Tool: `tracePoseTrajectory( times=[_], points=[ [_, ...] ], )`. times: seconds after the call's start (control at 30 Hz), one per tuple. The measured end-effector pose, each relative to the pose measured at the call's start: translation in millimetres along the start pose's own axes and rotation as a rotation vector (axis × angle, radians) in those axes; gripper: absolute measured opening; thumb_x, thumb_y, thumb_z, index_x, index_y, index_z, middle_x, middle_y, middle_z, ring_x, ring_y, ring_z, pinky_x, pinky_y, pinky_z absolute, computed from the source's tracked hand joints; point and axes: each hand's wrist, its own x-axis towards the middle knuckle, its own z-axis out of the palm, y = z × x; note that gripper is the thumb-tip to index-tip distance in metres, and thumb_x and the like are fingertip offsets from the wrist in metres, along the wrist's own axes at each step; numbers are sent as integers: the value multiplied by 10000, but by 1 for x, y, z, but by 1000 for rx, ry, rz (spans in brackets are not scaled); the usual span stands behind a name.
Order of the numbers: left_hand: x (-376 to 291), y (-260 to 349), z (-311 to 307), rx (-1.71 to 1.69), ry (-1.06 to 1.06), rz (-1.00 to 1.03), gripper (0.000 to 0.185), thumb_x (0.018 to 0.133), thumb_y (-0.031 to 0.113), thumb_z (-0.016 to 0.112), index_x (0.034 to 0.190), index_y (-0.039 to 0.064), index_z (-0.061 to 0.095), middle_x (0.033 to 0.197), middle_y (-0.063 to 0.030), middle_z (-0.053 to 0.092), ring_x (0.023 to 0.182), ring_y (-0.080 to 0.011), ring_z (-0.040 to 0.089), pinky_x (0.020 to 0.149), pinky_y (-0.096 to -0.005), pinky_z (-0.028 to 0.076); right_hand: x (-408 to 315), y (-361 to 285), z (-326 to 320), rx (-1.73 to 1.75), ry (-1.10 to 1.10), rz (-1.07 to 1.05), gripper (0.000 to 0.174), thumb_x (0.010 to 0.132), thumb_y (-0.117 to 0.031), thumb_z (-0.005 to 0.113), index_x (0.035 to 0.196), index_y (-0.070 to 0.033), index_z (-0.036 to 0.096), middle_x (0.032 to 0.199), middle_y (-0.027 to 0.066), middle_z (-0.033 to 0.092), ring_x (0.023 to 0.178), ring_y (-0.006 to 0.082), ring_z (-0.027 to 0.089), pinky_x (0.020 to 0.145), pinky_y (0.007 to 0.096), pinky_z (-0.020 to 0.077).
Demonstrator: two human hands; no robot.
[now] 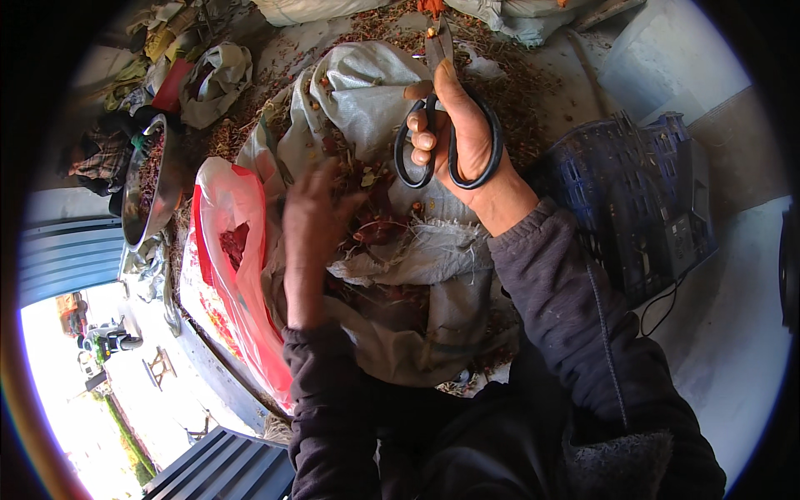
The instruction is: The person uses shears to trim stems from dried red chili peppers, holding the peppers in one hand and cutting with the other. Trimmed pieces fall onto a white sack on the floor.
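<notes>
My right hand [465, 134] grips a pair of scissors [440, 47] with black loop handles, the metal blades pointing away from me. A small orange-yellow bit shows against the blades. Blurred by motion, my left hand [312, 209] hovers over an open woven plastic sack [362, 81]; its fingers look apart and I see nothing in them. Dark red dried plant pieces [378, 231] lie in the sack's folds, partly hidden by the left hand. To the left of that hand stands a red-and-white plastic bag [234, 181] with dark red material inside.
Plant scraps [525, 94] litter the floor. Blue plastic crates [600, 187] and a dark device with a cable [665, 306] stand at right. Leftward are a metal basin [162, 187] of reddish pieces, another person [103, 156], and an opening to daylight. More sacks [312, 9] lie beyond.
</notes>
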Motion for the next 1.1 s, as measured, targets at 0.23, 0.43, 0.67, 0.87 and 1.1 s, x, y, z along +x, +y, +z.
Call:
tracePoseTrajectory(
  times=[0.23,0.43,0.67,0.87,1.1],
  points=[
    [13,-34,8,-71,-127,-306,425,818,78,752,1222,14,636,1095,-185,715,985,-340,698,876,-429,552,-6,-8,3,-51,81,19,623,926,-652,657,1066,-47,618,614,-6,499,554,113,440,567,290,385],
    [14,-64,-2,-551,195,-495,456,878,77,741,1307,-15,617,1156,-165,728,1024,-232,700,885,-353,540,-6,-12,-1,-58,29,14,597,923,-639,674,1066,-63,605,706,-3,561,581,93,476,571,280,409],
    [21,-57,-20,-231,211,-723,476,860,167,804,1286,15,655,1205,-166,718,972,-235,718,875,-357,548,-8,-5,4,-65,31,46,575,920,-614,696,1063,-64,606,723,15,587,599,88,518,552,269,436],
    [22,-35,4,75,178,-271,435,844,204,796,1256,115,692,1152,-143,717,939,-340,711,850,-434,555,-4,5,10,-153,128,-57,695,875,-655,720,1068,4,610,809,114,685,718,175,692,646,301,570],
    [23,-27,21,193,-69,-183,258,837,155,742,1090,102,745,1048,-196,717,985,-381,670,849,-475,527,-1,20,16,-391,62,-101,761,868,-702,695,1097,16,587,964,89,650,890,159,621,801,328,529]
  ],
)
